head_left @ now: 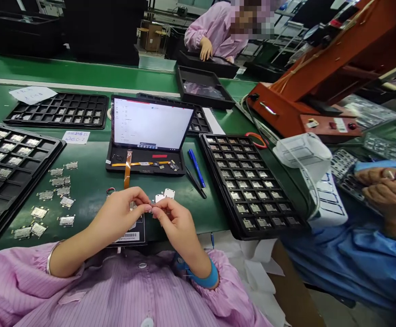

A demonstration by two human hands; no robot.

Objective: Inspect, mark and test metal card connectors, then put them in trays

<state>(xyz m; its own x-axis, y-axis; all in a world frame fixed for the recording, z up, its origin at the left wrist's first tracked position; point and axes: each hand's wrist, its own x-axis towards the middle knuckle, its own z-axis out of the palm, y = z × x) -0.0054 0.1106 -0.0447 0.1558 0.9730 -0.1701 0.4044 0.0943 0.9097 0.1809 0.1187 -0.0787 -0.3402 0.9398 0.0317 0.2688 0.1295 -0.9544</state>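
Head view: left hand [130,209] and right hand [172,215] pinch 1 tiny, apparently grey metal part [152,205] midway between them, long axis hidden

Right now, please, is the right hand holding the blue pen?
No, the blue pen lies on the green tabletop, apart from the right hand.

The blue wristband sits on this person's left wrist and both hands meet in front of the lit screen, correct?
Not quite: the head view shows the blue wristband on the right wrist. The left hand and right hand do meet in front of the lit screen.
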